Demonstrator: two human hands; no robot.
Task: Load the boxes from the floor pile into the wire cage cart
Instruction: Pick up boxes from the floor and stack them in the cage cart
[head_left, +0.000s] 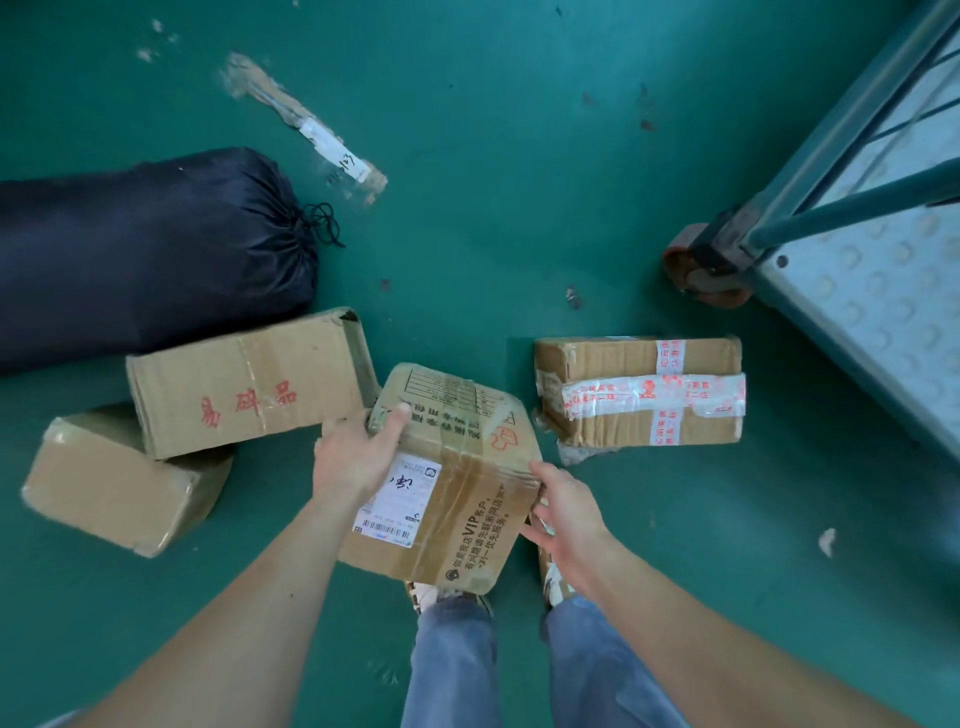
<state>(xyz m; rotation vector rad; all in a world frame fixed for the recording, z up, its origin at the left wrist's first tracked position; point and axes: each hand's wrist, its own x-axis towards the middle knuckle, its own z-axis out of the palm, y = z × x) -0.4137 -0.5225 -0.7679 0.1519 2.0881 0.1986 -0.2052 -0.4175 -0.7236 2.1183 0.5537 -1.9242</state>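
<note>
The green floor (493, 182) is carrying the whole pile. The wire cage cart (857, 312) is standing at the right with its pale studded platform showing, well apart from the box in hand. At the left a dark drawstring bag (145, 249) is lying. Just beside it, the box with red characters (249, 379) is resting partly over a plain box (119, 483). I judge that this upper one may be sliding down if it is knocked, and its red print is warning of fragile goods. The taped box (639, 395) is lying between the person and the cart, so a shoe may be catching it if the person is turning to the cart without looking down.

The labelled box (452, 499) is being held tilted in front of the person's legs, seemingly off the floor. The left hand (353, 457) is clamped on its upper left corner, with the thumb on top. The right hand (566, 509) is gripping the right edge, thumb above and fingers reaching under, but this hold is looking lighter to me. The tape on this box is wrinkled and its corners are crushed, so the cardboard may be giving way or slipping out on the right side during the lift. A torn cardboard scrap (306, 124) is lying far off, not in the path.
</note>
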